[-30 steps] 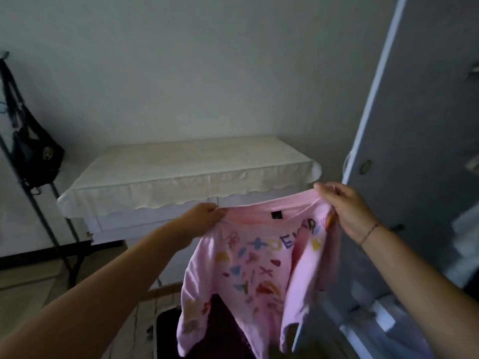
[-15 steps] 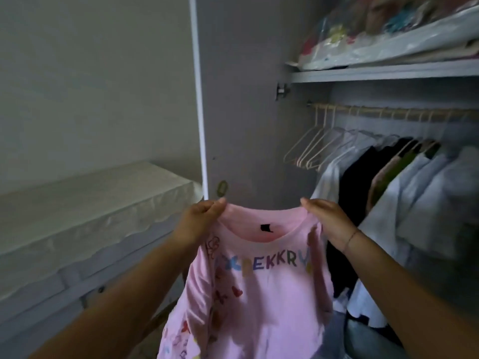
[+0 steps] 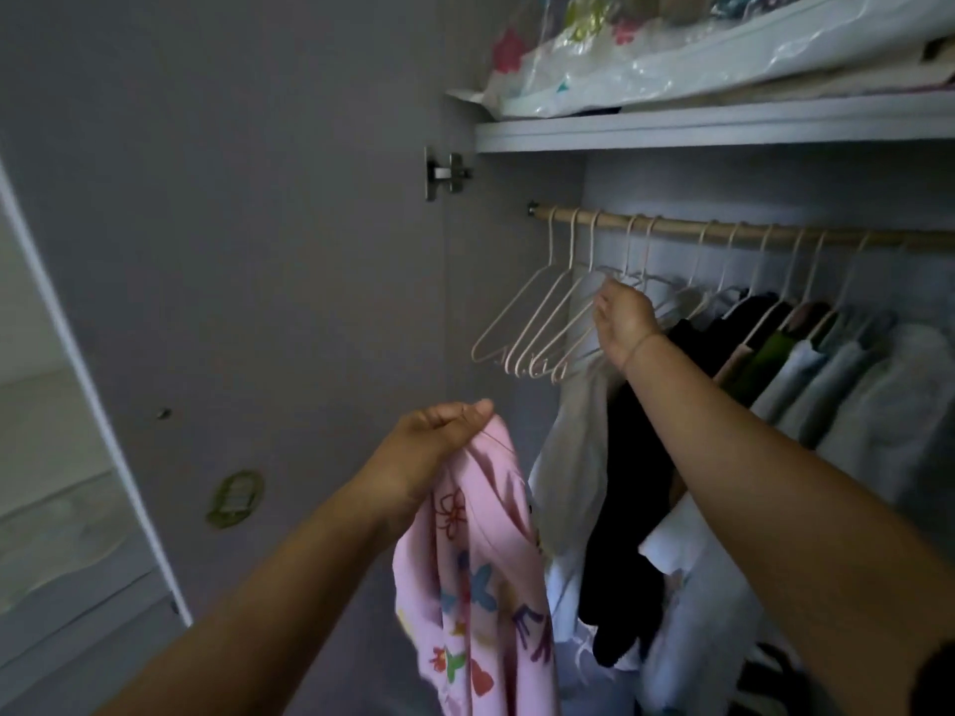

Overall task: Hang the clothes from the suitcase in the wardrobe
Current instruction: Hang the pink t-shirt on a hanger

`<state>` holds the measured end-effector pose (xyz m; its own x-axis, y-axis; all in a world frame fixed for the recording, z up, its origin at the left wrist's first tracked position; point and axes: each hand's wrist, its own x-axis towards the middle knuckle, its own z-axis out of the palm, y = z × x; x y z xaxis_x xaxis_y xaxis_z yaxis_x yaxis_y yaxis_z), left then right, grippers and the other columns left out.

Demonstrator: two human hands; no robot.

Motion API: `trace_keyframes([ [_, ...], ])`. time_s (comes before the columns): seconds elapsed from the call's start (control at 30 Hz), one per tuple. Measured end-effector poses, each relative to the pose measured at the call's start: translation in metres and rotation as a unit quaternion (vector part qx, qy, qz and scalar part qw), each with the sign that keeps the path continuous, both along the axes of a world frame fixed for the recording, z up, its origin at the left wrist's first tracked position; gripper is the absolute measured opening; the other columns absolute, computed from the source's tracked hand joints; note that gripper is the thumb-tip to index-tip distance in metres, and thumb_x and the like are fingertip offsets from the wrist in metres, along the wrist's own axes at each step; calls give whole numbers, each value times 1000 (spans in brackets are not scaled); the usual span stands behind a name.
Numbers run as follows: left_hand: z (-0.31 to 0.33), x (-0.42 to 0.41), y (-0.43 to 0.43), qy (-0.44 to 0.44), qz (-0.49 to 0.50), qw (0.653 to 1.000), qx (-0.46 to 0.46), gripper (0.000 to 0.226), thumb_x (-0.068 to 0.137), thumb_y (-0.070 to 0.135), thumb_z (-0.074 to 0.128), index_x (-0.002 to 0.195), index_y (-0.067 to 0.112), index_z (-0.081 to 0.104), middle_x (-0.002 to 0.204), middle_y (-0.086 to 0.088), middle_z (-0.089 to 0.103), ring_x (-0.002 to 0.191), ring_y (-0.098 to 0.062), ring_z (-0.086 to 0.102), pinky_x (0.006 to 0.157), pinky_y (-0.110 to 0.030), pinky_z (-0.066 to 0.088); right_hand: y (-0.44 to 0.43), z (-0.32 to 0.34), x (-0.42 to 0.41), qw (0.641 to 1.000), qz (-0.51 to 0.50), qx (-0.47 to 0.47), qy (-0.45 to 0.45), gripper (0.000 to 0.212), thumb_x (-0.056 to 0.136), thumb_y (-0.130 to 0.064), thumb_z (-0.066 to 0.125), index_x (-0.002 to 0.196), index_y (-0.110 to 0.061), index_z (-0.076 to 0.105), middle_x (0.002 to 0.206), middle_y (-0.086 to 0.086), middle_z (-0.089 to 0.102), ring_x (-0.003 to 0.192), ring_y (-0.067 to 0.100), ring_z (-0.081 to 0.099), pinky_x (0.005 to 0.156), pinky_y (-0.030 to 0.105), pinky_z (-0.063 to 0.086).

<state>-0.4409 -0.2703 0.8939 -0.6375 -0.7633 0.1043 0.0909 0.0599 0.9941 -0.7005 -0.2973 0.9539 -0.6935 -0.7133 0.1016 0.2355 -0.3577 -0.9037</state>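
Two hands busy: left hand (image 3: 434, 447) grips the pink shirt (image 3: 480, 586), right hand (image 3: 622, 320) closes on an empty hanger (image 3: 537, 323); lift its hook clear off the rail (image 3: 723, 231).

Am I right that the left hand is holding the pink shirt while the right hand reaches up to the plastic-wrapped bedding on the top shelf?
Not quite. In the head view the left hand does hold the pink shirt, but the right hand is at the empty hangers on the rail, not the shelf.
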Motion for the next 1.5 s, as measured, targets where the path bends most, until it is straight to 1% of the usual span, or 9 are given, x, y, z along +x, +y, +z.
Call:
trace_keyframes([
  [0.07, 2, -13, -15, 13, -9, 1000, 15, 30, 79, 35, 64, 79, 5, 67, 73, -17, 66, 62, -22, 60, 63, -24, 52, -22, 6, -12, 1000, -7, -6, -27, 35, 102, -15, 34, 72, -12, 52, 44, -6, 61, 42, 4, 59, 39, 13, 43],
  [0.2, 4, -32, -41, 28, -32, 998, 37, 22, 79, 31, 65, 72, 11, 70, 69, -12, 67, 58, -19, 60, 63, -24, 52, -69, -7, -51, 998, -40, 45, 4, 36, 92, -42, 50, 102, -11, 64, 104, 10, 67, 95, 27, 64, 87, 38, 52],
  [0.3, 8, -41, -58, 38, -56, 996, 50, 21, 83, 28, 64, 75, 11, 72, 73, -16, 67, 62, -23, 60, 70, -30, 50, -92, -25, -82, 993, -52, 104, -4, 53, 93, -46, 44, 129, -8, 54, 124, 11, 58, 111, 30, 56, 100, 49, 44],
  [0.43, 11, -51, -78, 47, -65, 995, 65, 22, 82, 29, 65, 82, 8, 72, 75, -18, 67, 64, -25, 60, 72, -32, 50, -83, -23, -68, 987, -69, 136, -55, 33, 98, -36, 38, 91, -11, 58, 89, 14, 56, 74, 24, 51, 67, 29, 49],
  [0.57, 10, -57, -94, 62, -63, 993, 78, 25, 83, 29, 64, 84, 5, 70, 77, -22, 65, 65, -26, 59, 71, -31, 49, -83, -30, -76, 984, -92, 125, -87, 30, 100, -26, 33, 106, -10, 58, 103, 1, 57, 95, 22, 58, 94, 30, 42],
  [0.67, 7, -62, -102, 65, -59, 993, 84, 22, 86, 27, 62, 79, 9, 72, 76, -19, 68, 65, -26, 62, 73, -32, 50, -82, -36, -87, 983, -131, 100, -84, 25, 98, -16, 35, 77, -19, 49, 77, -6, 45, 63, 11, 46, 50, 13, 43],
  [0.83, 4, -70, -109, 64, -53, 992, 93, 21, 87, 25, 62, 76, 11, 72, 74, -17, 69, 63, -25, 64, 74, -32, 50, -69, -38, -96, 984, -156, 50, -75, 31, 99, -11, 33, 79, -22, 53, 46, -5, 42, 28, 1, 38, 31, 12, 29],
  [1.23, -15, -70, -91, 40, -40, 996, 74, 22, 85, 26, 64, 77, 7, 70, 71, -18, 66, 58, -23, 59, 69, -32, 46, 26, -97, -32, 988, -83, -30, 127, 22, 100, -8, 37, 82, -12, 48, 52, -6, 48, 45, 6, 42, 45, 18, 38],
  [1.5, -25, -71, -59, 0, -81, 995, 65, 23, 78, 30, 67, 82, 8, 69, 75, -15, 69, 59, -21, 63, 66, -27, 54, 69, -110, -3, 993, -52, 78, 65, 37, 99, -31, 44, 64, -20, 38, 41, -11, 27, 32, 3, 22, 34, 14, 19],
])
